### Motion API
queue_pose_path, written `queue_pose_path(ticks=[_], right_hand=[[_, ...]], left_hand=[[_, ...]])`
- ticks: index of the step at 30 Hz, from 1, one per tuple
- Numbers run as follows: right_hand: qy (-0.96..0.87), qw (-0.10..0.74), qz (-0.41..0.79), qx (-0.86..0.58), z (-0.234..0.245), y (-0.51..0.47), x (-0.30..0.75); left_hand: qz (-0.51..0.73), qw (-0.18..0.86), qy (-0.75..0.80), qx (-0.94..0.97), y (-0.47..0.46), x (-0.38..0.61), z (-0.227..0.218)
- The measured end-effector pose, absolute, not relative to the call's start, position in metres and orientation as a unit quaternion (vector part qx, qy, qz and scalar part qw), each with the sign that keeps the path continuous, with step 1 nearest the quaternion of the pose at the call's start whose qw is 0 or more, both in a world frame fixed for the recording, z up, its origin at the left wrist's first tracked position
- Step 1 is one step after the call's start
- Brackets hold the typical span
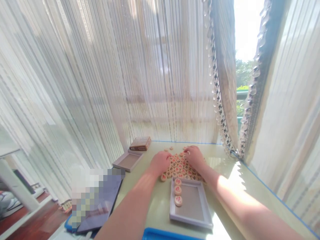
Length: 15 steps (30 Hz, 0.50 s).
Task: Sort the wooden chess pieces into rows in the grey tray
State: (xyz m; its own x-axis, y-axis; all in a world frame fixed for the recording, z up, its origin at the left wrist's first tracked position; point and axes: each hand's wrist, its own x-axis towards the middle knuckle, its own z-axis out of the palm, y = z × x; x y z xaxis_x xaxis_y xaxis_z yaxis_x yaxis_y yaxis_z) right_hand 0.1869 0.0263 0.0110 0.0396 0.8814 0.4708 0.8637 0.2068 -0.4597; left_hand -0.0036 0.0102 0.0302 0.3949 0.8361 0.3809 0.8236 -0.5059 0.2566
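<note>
Both hands are resting on a heap of round wooden game pieces [180, 167] lying on the pale worktop [225, 163]: the left hand [160, 162] is pressing against the heap's left edge with its fingers curled under, and the right hand [194, 156] is lying palm-down over its far right side with its fingers bent loosely. Whether either is gripping a piece cannot be told. Just in front of the heap a grey tray [197, 208] is holding three pieces [178, 191] in a row along its left wall, while a second tray [127, 161] and a brown box [140, 143] are sitting to the left.
</note>
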Motion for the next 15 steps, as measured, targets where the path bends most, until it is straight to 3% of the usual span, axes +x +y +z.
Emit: queue_pose_path(ticks=[7,15], right_hand=[[-0.651,0.404,0.044,-0.641,0.027,0.009,0.192],[-0.69,0.322,-0.008,-0.648,0.006,-0.009,0.219]], left_hand=[[0.27,-0.002,0.512,0.816,0.011,-0.015,0.027],[0.243,0.013,0.585,0.774,0.014,-0.02,0.029]])
